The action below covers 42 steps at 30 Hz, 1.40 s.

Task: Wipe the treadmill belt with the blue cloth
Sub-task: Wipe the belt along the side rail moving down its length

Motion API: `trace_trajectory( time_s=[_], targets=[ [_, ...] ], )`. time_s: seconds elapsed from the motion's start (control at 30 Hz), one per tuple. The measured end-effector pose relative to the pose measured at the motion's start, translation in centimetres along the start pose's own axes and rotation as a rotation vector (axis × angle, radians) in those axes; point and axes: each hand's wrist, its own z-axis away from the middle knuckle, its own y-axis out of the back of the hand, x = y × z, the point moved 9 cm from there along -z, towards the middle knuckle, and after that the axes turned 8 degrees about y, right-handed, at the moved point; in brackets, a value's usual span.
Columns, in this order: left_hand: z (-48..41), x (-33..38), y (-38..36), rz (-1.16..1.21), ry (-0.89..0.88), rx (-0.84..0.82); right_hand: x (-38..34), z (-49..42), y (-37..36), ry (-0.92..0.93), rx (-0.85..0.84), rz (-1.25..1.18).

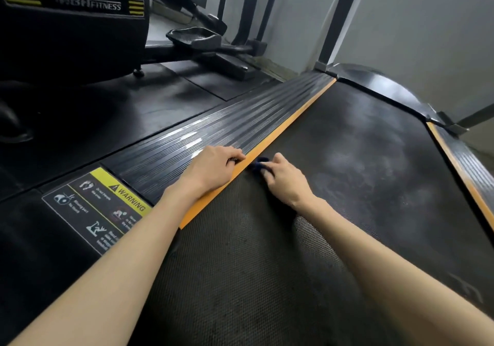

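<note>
The dark textured treadmill belt [347,172] fills the middle and right of the view, with dull smudges further up. My right hand [286,180] grips a small bunched blue cloth [260,162] and holds it on the belt's left edge, beside the orange strip [288,124]. Only a little of the cloth shows past my fingers. My left hand [213,169] rests on the ribbed left side rail [213,132], its fingers curled down onto the rail at the orange strip, holding nothing that I can see.
A yellow warning sticker [107,206] sits on the rail's near end. Left of the treadmill stands a black MBH Fitness machine [74,25] with pedals [195,37]. A black upright [339,17] rises at the belt's far end. An orange strip [459,174] borders the right side.
</note>
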Motion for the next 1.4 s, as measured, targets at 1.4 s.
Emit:
trace_trajectory(
  time_s=[1.4],
  targets=[
    [5.0,-0.7,2.8,0.023,0.031,-0.039,-2.0,3.9,0.8,-0.121,0.093,0.029]
  ],
)
